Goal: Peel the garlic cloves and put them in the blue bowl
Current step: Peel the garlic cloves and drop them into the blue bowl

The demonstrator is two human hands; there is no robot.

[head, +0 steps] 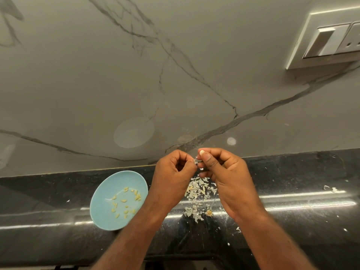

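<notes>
Readable text: none in view.
Wall fitting: the switch plate (on the wall, well up and to the right of the blue bowl) has a plain white face, with no lettering, symbol or number that can be made out.
Bowl surface: the blue bowl is plain, with no mark, brand or number on its rim or inside.
</notes>
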